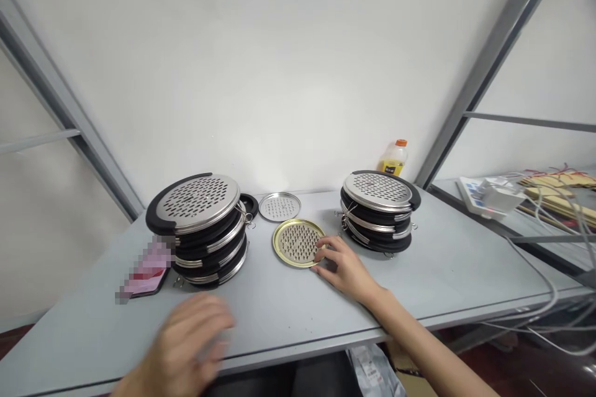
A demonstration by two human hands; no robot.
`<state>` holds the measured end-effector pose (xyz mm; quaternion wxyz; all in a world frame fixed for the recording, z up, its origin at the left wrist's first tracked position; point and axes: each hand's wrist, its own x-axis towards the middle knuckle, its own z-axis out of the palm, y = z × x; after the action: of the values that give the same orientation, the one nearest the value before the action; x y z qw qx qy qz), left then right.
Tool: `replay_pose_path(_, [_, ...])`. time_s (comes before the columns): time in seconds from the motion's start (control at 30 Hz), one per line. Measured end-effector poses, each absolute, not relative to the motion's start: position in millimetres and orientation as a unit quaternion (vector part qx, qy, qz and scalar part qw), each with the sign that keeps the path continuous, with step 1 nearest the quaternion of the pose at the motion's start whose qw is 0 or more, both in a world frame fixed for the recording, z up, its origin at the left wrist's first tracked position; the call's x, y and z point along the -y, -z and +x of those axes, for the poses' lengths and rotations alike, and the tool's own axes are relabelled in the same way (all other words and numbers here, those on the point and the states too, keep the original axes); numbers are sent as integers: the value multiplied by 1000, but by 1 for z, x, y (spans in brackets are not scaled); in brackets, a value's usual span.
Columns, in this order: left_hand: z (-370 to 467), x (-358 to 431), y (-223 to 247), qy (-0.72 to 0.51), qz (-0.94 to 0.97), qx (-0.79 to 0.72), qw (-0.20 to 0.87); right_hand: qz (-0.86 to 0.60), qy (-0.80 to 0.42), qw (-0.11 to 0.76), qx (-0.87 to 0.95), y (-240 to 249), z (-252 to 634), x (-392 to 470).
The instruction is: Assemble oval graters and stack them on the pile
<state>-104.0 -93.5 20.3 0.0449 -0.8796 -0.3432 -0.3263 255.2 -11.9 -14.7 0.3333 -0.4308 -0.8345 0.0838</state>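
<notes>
Far to the left of the gold-rimmed round metal grater plate [298, 243] I see a black-edged phone [148, 282] with a pink screen, partly pixelated. Beside it rises the taller stack of round black-and-silver graters [205, 239], its top face slotted. In front of that stack, nearer me than the plate, the left hand [186, 344] is blurred with bent fingers; I cannot tell whether they close on anything. Behind the plate and slightly left lies a round silver perforated metal disc [280, 206]. The plate itself lies on the grey tabletop [279, 313], between the two stacks. At its right edge is the right hand [342, 263], thumb and forefinger apart at the rim; I cannot tell if they clamp it. Right of the plate stands the shorter stack of black-and-silver graters [379, 217], with an orange-capped plastic bottle [395, 158] behind.
</notes>
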Motion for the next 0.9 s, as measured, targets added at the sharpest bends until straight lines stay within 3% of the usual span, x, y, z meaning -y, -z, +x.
replay_pose_path(0.1, [-25, 72, -43, 197, -931, 302, -53, -420, -82, 330, 841, 12, 263, 10])
replay_pose_path(0.33, [20, 6, -23, 136, -886, 433, -90, -422, -103, 290, 853, 6, 293, 9])
replay_pose_path(0.67, [34, 72, -27, 153, -919, 358, -57, -479, -93, 251, 836, 8, 270, -19])
replay_pose_path(0.9, [31, 49, -25, 251, -899, 344, -104, -437, -105, 232, 863, -4, 246, -46])
